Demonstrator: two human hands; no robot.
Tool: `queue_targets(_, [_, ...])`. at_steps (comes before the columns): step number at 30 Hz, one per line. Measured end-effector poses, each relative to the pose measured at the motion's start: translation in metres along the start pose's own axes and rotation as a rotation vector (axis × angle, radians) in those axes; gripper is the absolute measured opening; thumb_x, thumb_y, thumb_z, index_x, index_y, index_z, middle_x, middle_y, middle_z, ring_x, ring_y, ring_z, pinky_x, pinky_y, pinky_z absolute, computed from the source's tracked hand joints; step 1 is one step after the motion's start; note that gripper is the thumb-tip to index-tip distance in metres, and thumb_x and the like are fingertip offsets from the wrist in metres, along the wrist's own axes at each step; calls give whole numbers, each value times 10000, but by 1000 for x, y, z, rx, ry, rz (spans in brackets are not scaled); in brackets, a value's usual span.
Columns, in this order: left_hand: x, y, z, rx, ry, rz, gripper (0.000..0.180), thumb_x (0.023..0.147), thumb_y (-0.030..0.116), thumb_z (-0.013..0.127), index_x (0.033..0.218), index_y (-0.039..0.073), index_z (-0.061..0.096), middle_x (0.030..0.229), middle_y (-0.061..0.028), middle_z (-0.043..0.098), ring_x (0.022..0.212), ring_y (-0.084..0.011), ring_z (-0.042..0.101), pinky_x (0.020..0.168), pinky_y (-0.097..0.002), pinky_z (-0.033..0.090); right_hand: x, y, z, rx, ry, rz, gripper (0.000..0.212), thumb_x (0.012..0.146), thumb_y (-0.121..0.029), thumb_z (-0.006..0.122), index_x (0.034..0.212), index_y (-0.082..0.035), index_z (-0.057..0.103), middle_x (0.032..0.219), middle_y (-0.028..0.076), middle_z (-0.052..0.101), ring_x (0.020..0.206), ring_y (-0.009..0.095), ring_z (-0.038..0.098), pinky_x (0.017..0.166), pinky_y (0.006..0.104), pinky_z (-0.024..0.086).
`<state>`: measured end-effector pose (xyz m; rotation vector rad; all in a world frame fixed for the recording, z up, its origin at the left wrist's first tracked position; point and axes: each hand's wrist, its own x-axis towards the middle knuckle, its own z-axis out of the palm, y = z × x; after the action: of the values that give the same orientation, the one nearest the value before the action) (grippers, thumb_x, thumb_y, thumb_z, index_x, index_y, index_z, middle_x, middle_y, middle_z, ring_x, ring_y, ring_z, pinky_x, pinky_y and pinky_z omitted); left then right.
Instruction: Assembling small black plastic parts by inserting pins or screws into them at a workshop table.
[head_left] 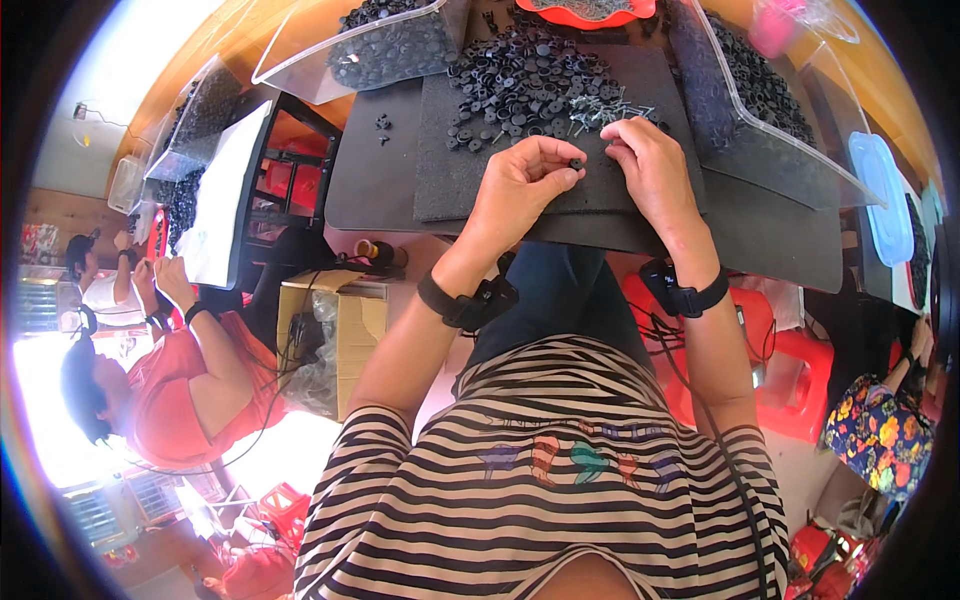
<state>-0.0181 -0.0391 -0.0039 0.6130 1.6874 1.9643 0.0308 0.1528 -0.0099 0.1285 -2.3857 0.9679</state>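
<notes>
Over the near part of a dark foam mat (440,185), my left hand (518,190) pinches a small round black plastic part (577,163) between thumb and forefinger. My right hand (655,175) is close beside it, its thumb and fingertips pressed together; whatever they hold is too small to make out. Just beyond the right fingertips lies a little heap of silver screws (600,112). A broad pile of loose black plastic parts (530,85) spreads over the far half of the mat.
Clear bins of black parts stand at the far left (360,65) and right (745,120). A red tray (590,14) sits at the back. Several black bits (383,123) lie on the table (370,185). Co-workers sit at left (190,390) and right. An open carton (355,340) stands below.
</notes>
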Motion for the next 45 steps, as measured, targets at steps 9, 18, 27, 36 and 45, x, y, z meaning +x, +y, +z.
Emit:
queue_targets(9, [7,-9,-4,31,2,17,190,909,-2,641,1098,-13,629,1075,-75,682,984,-135,655,887,-253,506,0,1,-14,-238,-28,-68,115,775,9,666,878,-42,656,845,117,632,833,332,638,717,422,506])
queue_targets(18, [4,-7,-2,20,8,22,177,916,7,639,1092,-10,631,1079,-65,684,977,-122,650,883,-248,504,-3,7,-24,-25,-69,138,160,786,4,676,937,-48,672,865,137,619,825,347,632,721,425,496])
queue_targets(27, [2,-9,-3,13,16,32,174,917,8,636,1090,-10,633,1065,-63,685,964,-120,651,873,-248,502,2,-4,-25,-142,-21,-44,223,836,36,610,1032,-57,660,848,156,582,804,360,614,706,422,480])
queue_targets(36, [3,-5,-2,21,12,30,194,915,3,633,1107,-11,618,1081,-74,681,986,-135,651,890,-261,503,-7,-3,-24,-37,-46,31,112,849,-35,637,960,-42,656,815,149,556,812,358,605,691,436,469])
queue_targets(45, [2,-8,-5,-51,-21,54,207,913,-6,633,1118,-4,609,1110,-74,676,992,-140,646,911,-272,504,-5,-9,-33,-365,-154,-129,48,818,-63,659,862,-51,645,795,115,604,785,331,606,691,461,465])
